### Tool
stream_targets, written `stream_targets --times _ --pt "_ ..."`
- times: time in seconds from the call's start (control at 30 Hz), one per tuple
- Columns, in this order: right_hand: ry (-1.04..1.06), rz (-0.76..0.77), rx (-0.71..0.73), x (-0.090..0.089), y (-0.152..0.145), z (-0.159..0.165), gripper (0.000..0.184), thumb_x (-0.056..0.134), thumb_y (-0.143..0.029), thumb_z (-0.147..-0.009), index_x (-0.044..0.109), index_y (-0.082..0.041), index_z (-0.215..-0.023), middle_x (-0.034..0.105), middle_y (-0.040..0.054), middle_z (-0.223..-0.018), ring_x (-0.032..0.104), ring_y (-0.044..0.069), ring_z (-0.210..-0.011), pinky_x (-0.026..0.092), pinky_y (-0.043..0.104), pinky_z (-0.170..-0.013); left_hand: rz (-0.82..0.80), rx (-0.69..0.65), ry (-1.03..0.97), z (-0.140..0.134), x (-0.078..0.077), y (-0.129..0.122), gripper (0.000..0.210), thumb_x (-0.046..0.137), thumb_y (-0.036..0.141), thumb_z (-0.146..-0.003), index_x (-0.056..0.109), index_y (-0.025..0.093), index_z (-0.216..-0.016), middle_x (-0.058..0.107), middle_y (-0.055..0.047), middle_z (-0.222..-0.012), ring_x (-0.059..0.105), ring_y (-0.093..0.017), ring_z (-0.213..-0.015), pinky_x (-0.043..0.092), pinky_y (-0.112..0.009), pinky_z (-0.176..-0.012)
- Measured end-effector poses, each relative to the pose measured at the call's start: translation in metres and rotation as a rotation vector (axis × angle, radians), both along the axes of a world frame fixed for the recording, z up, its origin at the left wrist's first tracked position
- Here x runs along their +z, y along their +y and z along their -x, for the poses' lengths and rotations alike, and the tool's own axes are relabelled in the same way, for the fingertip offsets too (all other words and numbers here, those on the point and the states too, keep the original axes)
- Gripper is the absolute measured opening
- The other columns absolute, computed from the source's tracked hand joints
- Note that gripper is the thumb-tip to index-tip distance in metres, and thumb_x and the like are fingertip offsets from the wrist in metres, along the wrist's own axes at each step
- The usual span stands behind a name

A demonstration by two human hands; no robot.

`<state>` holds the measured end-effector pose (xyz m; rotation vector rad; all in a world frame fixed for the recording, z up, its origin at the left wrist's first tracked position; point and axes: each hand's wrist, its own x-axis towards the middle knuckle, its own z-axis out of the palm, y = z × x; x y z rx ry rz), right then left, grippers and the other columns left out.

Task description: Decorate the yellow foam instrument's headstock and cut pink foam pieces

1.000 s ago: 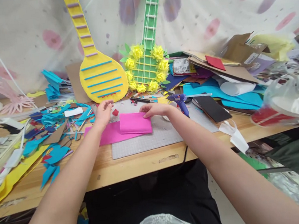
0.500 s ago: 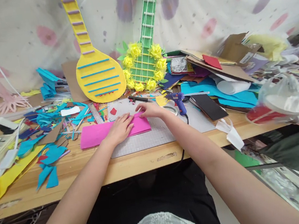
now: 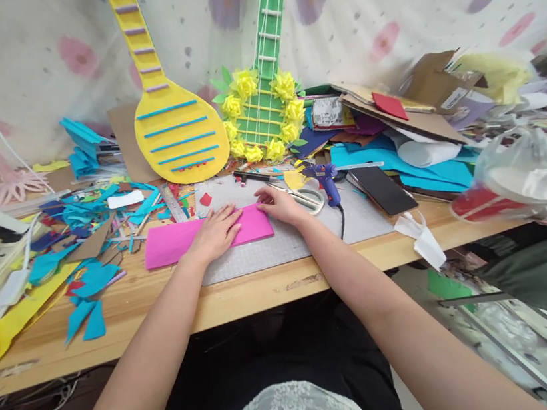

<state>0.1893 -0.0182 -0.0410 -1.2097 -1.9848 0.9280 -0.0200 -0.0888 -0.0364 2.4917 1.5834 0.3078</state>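
A folded bright pink felt or paper sheet point(image 3: 170, 244) lies lengthwise on the bench, its right part over a grey cutting mat point(image 3: 308, 241). My left hand point(image 3: 216, 231) rests flat across its middle, fingers stretched out. At the far right corner of the sheet, my right hand point(image 3: 278, 204) has its fingers bent and closed on the edge; the fingertips are partly hidden. Just beyond the right hand lie scissors point(image 3: 314, 201), with a blue hot glue gun point(image 3: 330, 187) beside them.
Behind stand a yellow cardboard guitar point(image 3: 180, 126) and a green one point(image 3: 265, 108) with yellow flowers. Blue scraps point(image 3: 96, 279) and a metal ruler point(image 3: 174, 204) are to the left. Rightward lie a phone point(image 3: 385, 189), a white strap-like piece point(image 3: 427, 245) and a bagged red tub point(image 3: 485, 202).
My right hand has moved slightly right along the sheet's far edge to its corner, and more of the scissors shows. My left hand stays flat on the sheet.
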Motion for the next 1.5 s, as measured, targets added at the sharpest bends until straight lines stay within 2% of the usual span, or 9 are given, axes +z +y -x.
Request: stream_targets --times 0.13,0.33,0.73,1.03,1.3,1.5 --pt "0.017 0.001 0.017 -0.0003 -0.0007 -0.0003 0.023 0.056 -0.015 -0.077 0.06 -0.017 -0.099 0.065 0.0023 -0.088 0.059 0.01 -0.077 0.047 0.027 -0.078 -0.006 0.007 -0.007 0.0003 0.0001 -0.0009 0.049 0.028 0.039 -0.094 0.04 0.021 -0.138 0.034 -0.007 -0.148 0.025 -0.02 -0.138 0.014 -0.046 -0.113" --pt "-0.012 -0.077 0.018 -0.0038 0.0005 0.0005 0.025 0.055 -0.013 -0.077 0.061 -0.018 -0.1 0.066 0.0017 -0.088 0.059 0.011 -0.078 0.046 0.028 -0.08 0.016 0.008 -0.011 -0.0021 -0.0003 -0.0014 0.05 0.027 0.04 -0.094 0.038 0.021 -0.139 0.035 -0.006 -0.147 0.027 -0.02 -0.138 0.015 -0.045 -0.113" --pt "-0.101 -0.052 -0.079 0.0037 -0.0026 0.0053 0.023 0.053 -0.007 -0.077 0.062 -0.018 -0.095 0.069 0.0028 -0.089 0.062 0.012 -0.082 0.046 0.028 -0.083 0.023 0.026 0.027 -0.0058 0.002 -0.004 0.052 0.028 0.041 -0.094 0.037 0.021 -0.14 0.033 -0.006 -0.148 0.025 -0.021 -0.138 0.014 -0.045 -0.114" --pt "-0.102 -0.013 -0.113 0.0041 0.0005 0.0042 0.02 0.049 -0.011 -0.081 0.064 -0.019 -0.092 0.07 0.0019 -0.09 0.063 0.014 -0.086 0.045 0.029 -0.085 0.015 0.038 0.031 -0.0073 0.0005 -0.0048 0.051 0.029 0.04 -0.094 0.036 0.021 -0.141 0.033 -0.006 -0.148 0.025 -0.021 -0.138 0.013 -0.048 -0.114" --pt "-0.084 -0.005 -0.112 0.0018 0.0003 0.0037 0.014 0.058 -0.018 -0.078 0.065 -0.018 -0.089 0.068 0.002 -0.086 0.06 0.013 -0.078 0.045 0.027 -0.078 0.03 0.045 0.021 -0.0081 0.0016 -0.0043 0.051 0.029 0.04 -0.093 0.036 0.021 -0.14 0.033 -0.007 -0.148 0.025 -0.022 -0.138 0.013 -0.049 -0.113" --pt "-0.085 -0.07 -0.114 0.0017 -0.0027 0.0063 0.017 0.057 -0.015 -0.077 0.064 -0.018 -0.091 0.068 0.0017 -0.087 0.06 0.012 -0.078 0.045 0.027 -0.079 0.02 0.038 0.0 -0.0071 0.0003 -0.0031 0.053 0.028 0.042 -0.094 0.034 0.021 -0.141 0.032 -0.009 -0.148 0.025 -0.021 -0.138 0.012 -0.049 -0.113"
